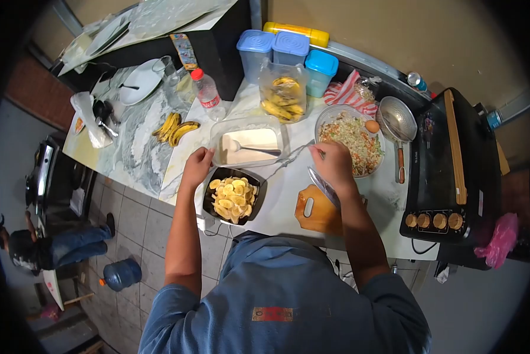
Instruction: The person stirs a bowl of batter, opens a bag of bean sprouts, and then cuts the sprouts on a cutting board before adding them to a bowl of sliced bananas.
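My left hand (199,165) has its fingers closed at the left edge of a clear rectangular container (220,158), which holds a pale mixture and a spoon (259,150). Just below it stands a black square bowl (258,206) of banana slices (234,197). My right hand (333,164) is closed between that container and a round bowl (368,162) of chopped food with an egg (372,126) on top; whatever its fingers hold is too small to name. A knife (323,186) lies below the right hand, over a wooden cutting board (311,207).
Behind are a bottle (206,93), bananas (175,129), a bag of bananas (284,97) and lidded containers (291,47). To the right are a strainer (397,118) and a black oven (442,177). Another person (52,245) stands at far left, near a water jug (122,275) on the floor.
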The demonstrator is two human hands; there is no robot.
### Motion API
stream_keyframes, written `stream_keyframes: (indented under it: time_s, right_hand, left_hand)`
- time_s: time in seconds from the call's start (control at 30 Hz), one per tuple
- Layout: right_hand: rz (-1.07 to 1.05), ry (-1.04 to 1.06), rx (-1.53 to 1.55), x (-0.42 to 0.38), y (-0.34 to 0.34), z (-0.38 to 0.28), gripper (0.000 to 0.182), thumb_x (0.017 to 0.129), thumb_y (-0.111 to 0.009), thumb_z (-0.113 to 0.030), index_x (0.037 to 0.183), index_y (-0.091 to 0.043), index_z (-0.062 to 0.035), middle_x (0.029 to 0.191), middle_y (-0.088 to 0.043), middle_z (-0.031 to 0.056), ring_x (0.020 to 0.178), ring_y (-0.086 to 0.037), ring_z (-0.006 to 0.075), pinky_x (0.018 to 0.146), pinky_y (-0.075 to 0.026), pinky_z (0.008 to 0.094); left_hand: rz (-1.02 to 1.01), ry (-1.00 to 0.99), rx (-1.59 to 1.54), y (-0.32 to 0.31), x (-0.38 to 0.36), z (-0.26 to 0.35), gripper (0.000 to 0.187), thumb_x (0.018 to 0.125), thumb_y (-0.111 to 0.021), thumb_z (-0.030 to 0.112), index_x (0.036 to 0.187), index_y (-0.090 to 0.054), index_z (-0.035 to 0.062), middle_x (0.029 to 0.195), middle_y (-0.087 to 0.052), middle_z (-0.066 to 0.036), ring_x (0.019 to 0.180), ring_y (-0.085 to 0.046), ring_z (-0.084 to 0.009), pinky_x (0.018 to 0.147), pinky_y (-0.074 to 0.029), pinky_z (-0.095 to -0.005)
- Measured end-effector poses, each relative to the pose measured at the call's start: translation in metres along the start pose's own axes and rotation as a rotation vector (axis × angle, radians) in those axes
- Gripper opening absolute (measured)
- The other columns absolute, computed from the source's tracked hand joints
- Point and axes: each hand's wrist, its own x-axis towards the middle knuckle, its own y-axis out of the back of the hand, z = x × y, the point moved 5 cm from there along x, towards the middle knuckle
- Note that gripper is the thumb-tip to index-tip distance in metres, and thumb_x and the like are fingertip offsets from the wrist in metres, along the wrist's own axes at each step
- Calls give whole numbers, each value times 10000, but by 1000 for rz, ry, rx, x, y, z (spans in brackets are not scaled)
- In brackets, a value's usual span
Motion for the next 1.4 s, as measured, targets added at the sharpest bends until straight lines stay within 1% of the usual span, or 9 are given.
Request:
stream_keyframes:
  time_s: [0.17,0.37,0.63,0.9,0.97,1.1,1.17,1.27,1.4]
  right_hand:
    - [-12,-439,58,-44,33,48,168,822,-671,-216,859,-654,-52,732,-652,97,698,-637,268,661,-505,385]
    - [65,-432,91,-86,64,74,187,789,-740,-114,942,-685,-20,766,-676,85,639,-607,151,630,-491,271]
    - [-44,-723,400,-138,98,100,178,806,-740,-85,925,-685,34,753,-673,41,667,-589,101,629,-474,244]
    - [-186,-391,1293,-170,208,81,210,836,-673,-151,857,-690,57,678,-661,121,567,-609,150,549,-469,287]
    - [-216,191,1584,-170,240,60,243,794,-678,-158,835,-675,81,673,-660,115,531,-599,174,536,-473,283]
    - [-240,182,1530,-185,245,51,252,790,-668,-152,934,-680,55,685,-670,113,514,-604,214,521,-472,284]
    - [-383,-887,1180,-208,189,79,319,798,-679,-188,1063,-674,-10,827,-696,153,674,-672,272,604,-509,301]
    - [-295,-979,862,-209,167,66,382,799,-697,-215,1137,-641,-48,934,-680,170,805,-661,287,697,-512,317]
    - [-185,-1094,377,-228,142,61,492,799,-725,-254,1249,-592,-104,1095,-657,196,1002,-646,309,837,-517,341]
  left_hand:
    - [76,95,342,13,-2,19,453,891,-609,433,788,-647,-7,674,-639,-139,611,-607,-239,613,-468,-362]
    - [297,35,500,-1,-17,79,415,855,-645,433,799,-649,22,729,-672,-147,701,-657,-330,664,-500,-389]
    - [-1,-191,-25,-78,-39,128,232,920,-657,201,827,-664,-12,655,-546,50,613,-426,-32,546,-351,-214]
    - [-348,-137,-92,-166,-80,168,218,933,-643,212,899,-641,-3,740,-554,45,686,-464,-39,625,-390,-210]
    - [-360,-169,-89,-177,-80,168,215,929,-649,209,892,-641,-3,737,-559,45,688,-470,-38,623,-390,-208]
    - [-429,-228,-153,-190,-86,171,197,920,-660,189,874,-643,-3,738,-590,33,696,-502,-44,630,-403,-207]
    - [-507,-180,-149,-190,-83,161,175,912,-667,176,924,-663,1,757,-633,6,731,-564,-78,661,-440,-233]
    - [-357,-797,314,-182,-94,182,201,920,-643,164,1055,-665,16,898,-689,-56,843,-612,-139,775,-469,-278]
    - [-736,-274,49,-176,-84,147,275,864,-675,85,1137,-642,73,1102,-662,-96,946,-618,-194,848,-475,-304]
